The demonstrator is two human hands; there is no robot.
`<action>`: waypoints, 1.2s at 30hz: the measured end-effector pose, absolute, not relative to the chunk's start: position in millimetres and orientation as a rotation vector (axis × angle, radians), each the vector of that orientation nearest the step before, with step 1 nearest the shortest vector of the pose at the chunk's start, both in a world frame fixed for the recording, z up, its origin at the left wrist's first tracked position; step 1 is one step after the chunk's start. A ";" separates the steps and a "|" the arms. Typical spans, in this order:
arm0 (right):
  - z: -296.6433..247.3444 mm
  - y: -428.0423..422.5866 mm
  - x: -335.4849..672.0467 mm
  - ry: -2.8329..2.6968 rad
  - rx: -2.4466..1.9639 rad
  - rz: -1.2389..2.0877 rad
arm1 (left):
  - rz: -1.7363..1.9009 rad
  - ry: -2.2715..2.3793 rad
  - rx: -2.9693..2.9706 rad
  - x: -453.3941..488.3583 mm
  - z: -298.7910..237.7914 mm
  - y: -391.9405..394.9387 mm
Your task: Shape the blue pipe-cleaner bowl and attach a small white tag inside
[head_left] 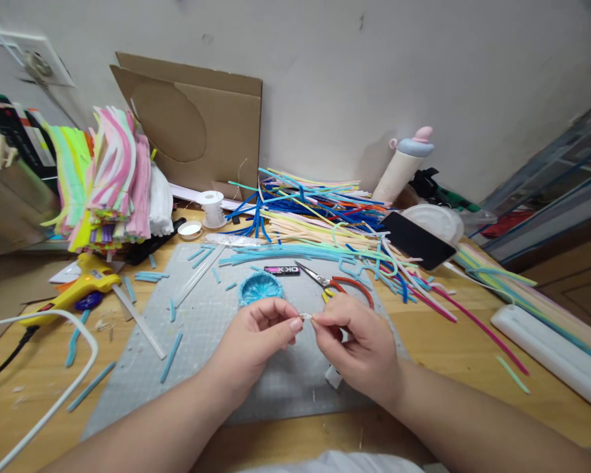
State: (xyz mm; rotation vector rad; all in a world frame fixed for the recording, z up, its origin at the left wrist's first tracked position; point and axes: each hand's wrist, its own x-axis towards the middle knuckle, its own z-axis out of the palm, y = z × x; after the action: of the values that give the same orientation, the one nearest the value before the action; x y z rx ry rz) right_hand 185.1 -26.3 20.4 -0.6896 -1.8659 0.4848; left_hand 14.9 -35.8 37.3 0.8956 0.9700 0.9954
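Note:
My left hand (262,341) and my right hand (362,341) meet above the grey cutting mat (211,387). Both pinch a small, thin, pale wire-like strand (306,316) between thumb and fingers; its exact kind is too small to make out. A small white block (333,377) shows under my right hand, partly hidden. Just beyond my left hand sits a light-blue fuzzy bowl-shaped piece (260,289). Orange-handled pliers (325,279) lie behind my right hand, which covers part of them. Beside their tips rests a small black-and-pink battery (282,270).
Piles of pipe cleaners (315,217) stretch across the back. A yellow glue gun (86,282) with a white cable (91,358) lies at left. A wire spool (211,207), cardboard (226,125), phone (418,240), bottle (401,164) and white bar (546,351) stand around the mat.

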 end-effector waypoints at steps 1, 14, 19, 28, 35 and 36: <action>20.2 -25.8 185.1 -1.874 -0.690 0.464 | 0.999 0.963 0.897 14.8 37.0 -35.6; 22.4 -29.5 182.3 -1.768 -0.769 0.669 | 1.150 1.119 1.227 14.7 39.7 -40.9; 23.3 -27.4 182.8 -1.752 -0.807 0.697 | 1.118 1.015 1.117 14.5 40.2 -41.1; 34.8 -10.0 188.6 -1.936 -0.646 0.856 | 0.788 0.824 0.831 7.6 43.4 -33.9; 30.4 -5.9 189.9 -1.907 -0.828 0.992 | 0.771 0.804 0.748 6.7 38.2 -31.0; 29.8 -5.9 190.4 -1.910 -0.859 0.973 | 0.799 0.821 0.742 6.8 37.4 -30.7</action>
State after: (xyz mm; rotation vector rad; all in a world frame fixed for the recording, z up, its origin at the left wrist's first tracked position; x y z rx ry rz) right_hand 190.4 -5.9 29.8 -0.8587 -1.9098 0.9733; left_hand 6.8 -30.7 37.4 0.7418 0.8207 0.7986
